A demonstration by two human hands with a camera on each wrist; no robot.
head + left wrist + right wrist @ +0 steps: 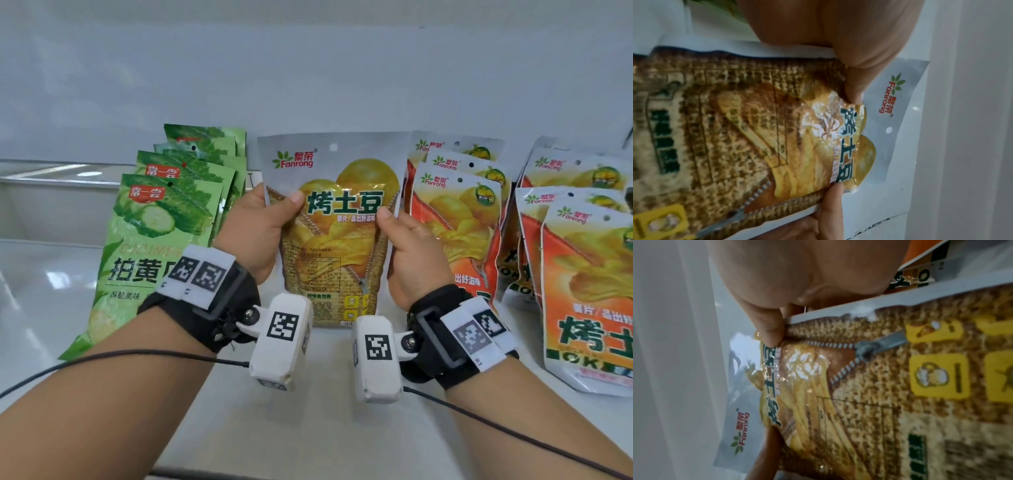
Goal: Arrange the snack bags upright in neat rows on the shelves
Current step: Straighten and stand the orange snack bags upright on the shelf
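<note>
Yellow-and-silver foil describes the potato-chip bag (334, 233) under handling: it stands upright at the middle of the white shelf (325, 394), its bottom edge at or just above the surface, printed face toward the camera. The left hand (255, 228) grips the bag's left edge, thumb pressed on the front panel and the remaining fingers curled out of sight behind it. The right hand (412, 255) grips the right edge in the same manner, thumb on the front near the printed zipper. Both wrist views confirm a thumb bearing down on the glossy front, with the foil dimpled at the contact.

Shelf contents, left to right: a row of green cucumber-flavour bags (161, 219), overlapping front to back and leaning rearward, the front one standing just beside the left hand. To the right of the held bag, a row of orange chip bags (455, 219) of the same brand stands upright, one behind another. Further right, a second cluster of orange bags (582, 274) runs to the frame edge; the nearest of these leans slightly.

Whether any bags stand directly behind the held bag cannot be told. Each wrist carries a black strap with white marker blocks.
</note>
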